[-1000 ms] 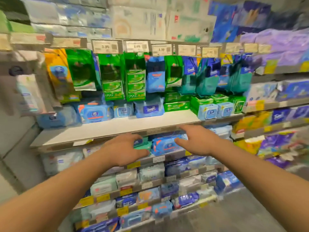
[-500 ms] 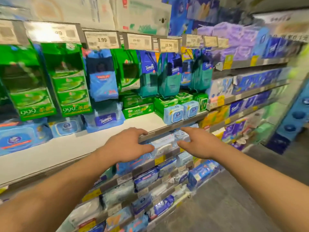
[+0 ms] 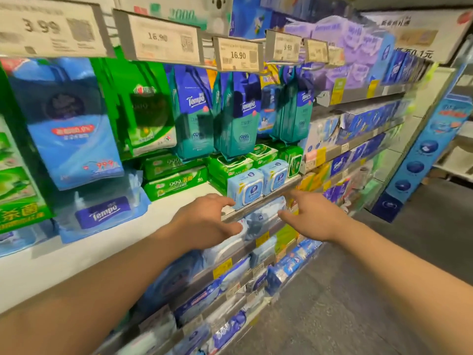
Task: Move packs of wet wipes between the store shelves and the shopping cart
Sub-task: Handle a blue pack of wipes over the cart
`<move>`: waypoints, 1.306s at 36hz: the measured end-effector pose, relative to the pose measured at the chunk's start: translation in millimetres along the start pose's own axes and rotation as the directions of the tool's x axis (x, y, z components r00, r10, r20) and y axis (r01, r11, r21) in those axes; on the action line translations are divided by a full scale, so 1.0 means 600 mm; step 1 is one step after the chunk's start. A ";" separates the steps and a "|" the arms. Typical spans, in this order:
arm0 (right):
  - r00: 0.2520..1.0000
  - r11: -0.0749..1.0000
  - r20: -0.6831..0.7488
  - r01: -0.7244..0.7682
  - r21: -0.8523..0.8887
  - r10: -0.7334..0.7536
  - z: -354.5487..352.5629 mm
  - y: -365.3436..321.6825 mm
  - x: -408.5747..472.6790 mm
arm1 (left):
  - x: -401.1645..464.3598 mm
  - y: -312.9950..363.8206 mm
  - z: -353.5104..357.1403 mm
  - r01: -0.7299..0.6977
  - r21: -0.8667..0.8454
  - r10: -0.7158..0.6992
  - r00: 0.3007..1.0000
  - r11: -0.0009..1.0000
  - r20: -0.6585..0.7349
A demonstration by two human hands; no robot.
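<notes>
A white shelf [image 3: 107, 242] carries wet wipe packs. Two small light-blue packs [image 3: 245, 187] stand at its front right edge, with green packs [image 3: 176, 183] behind them. Teal-and-blue Tempo packs [image 3: 238, 116] hang from hooks above. My left hand [image 3: 204, 221] hovers over the shelf edge, fingers spread, its fingertips just short of the nearer light-blue pack. My right hand [image 3: 312, 216] is stretched out in front of the shelf edge to the right of that pack, fingers straight. Both hands hold nothing. No shopping cart is in view.
Price tags [image 3: 238, 55] hang above the hooks. A blue Tempo pack [image 3: 102, 211] lies on the shelf at left. Lower shelves [image 3: 230, 275] hold more blue and white packs. Grey aisle floor [image 3: 358, 303] lies to the right, with a blue display stand [image 3: 422, 160] beyond.
The view has moved right along the shelf and closer. Both hands have risen from the lower shelf level to the white shelf's front edge, near the light-blue packs.
</notes>
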State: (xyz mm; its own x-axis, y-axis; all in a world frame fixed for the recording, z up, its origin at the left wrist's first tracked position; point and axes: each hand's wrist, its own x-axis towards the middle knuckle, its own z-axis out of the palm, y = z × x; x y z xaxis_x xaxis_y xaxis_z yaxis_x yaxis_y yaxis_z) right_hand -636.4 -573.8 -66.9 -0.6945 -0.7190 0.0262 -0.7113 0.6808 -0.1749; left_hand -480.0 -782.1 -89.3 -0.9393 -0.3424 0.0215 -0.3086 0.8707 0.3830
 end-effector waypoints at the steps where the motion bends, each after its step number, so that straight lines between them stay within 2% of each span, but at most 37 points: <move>1: 1.000 1.000 -0.003 0.003 0.003 -0.003 0.001 0.009 0.013 | 0.015 -0.001 0.004 0.001 0.008 -0.001 1.000 1.000 -0.011; 9: 0.998 0.995 0.021 0.057 0.086 -0.059 0.003 0.072 0.121 | 0.114 0.009 0.038 -0.004 0.068 0.017 0.980 0.998 -0.200; 14: 0.991 0.987 0.006 0.133 0.090 -0.134 0.005 0.107 0.182 | 0.166 0.016 0.073 -0.089 0.192 0.168 0.879 0.977 -0.447; 16: 0.982 0.979 -0.021 0.187 0.075 -0.186 0.009 0.118 0.204 | 0.182 0.025 0.080 -0.048 0.253 0.160 0.882 0.966 -0.444; 18: 0.970 0.970 -0.028 0.242 0.020 -0.241 0.018 0.131 0.229 | 0.189 0.039 0.087 0.035 0.284 0.085 0.912 0.958 -0.400; 21: 0.953 0.952 -0.018 0.302 -0.056 -0.304 0.037 0.145 0.263 | 0.190 0.049 0.108 0.136 0.254 -0.030 0.924 0.958 -0.382; 23: 0.939 0.935 -0.010 0.340 -0.101 -0.343 0.048 0.147 0.279 | 0.191 0.049 0.124 0.141 0.219 -0.044 0.918 0.966 -0.395; 25: 0.931 0.923 -0.018 0.360 -0.135 -0.365 0.063 0.148 0.290 | 0.191 0.048 0.134 0.143 0.165 -0.067 0.914 0.976 -0.400; 30: 0.896 0.906 -0.224 0.320 -0.276 -0.384 0.088 0.157 0.305 | 0.197 0.048 0.153 0.103 -0.086 -0.130 0.891 0.991 -0.436; 33: 0.882 0.914 -0.285 0.300 -0.274 -0.375 0.093 0.156 0.304 | 0.197 0.051 0.164 0.117 -0.150 -0.170 0.893 0.982 -0.416; 38: 0.881 0.935 -0.326 0.288 -0.206 -0.343 0.102 0.158 0.288 | 0.174 0.044 0.160 0.120 -0.390 -0.310 0.826 0.913 -0.471; 40: 0.892 0.940 -0.298 0.309 -0.148 -0.340 0.096 0.152 0.277 | 0.153 0.041 0.151 0.105 -0.510 -0.384 0.788 0.854 -0.481; 43: 0.897 0.929 -0.243 0.361 -0.075 -0.369 0.080 0.133 0.254 | 0.115 0.027 0.131 0.070 -0.701 -0.523 0.720 0.710 -0.457; 45: 0.866 0.889 -0.236 0.458 0.016 -0.442 0.077 0.115 0.240 | 0.085 0.012 0.117 0.027 -0.786 -0.596 0.669 0.617 -0.444; 47: 0.798 0.802 -0.250 0.586 0.113 -0.548 0.076 0.093 0.227 | 0.052 0.002 0.104 0.007 -0.816 -0.632 0.636 0.579 -0.443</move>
State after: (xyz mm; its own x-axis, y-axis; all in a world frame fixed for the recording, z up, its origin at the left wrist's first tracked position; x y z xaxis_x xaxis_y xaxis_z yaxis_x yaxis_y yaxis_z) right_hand -765.8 -640.0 -118.1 -0.1915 -0.9119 0.3630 -0.9656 0.1088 -0.2361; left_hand -519.1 -769.5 -146.0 -0.3360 -0.9243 0.1810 -0.0626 0.2136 0.9749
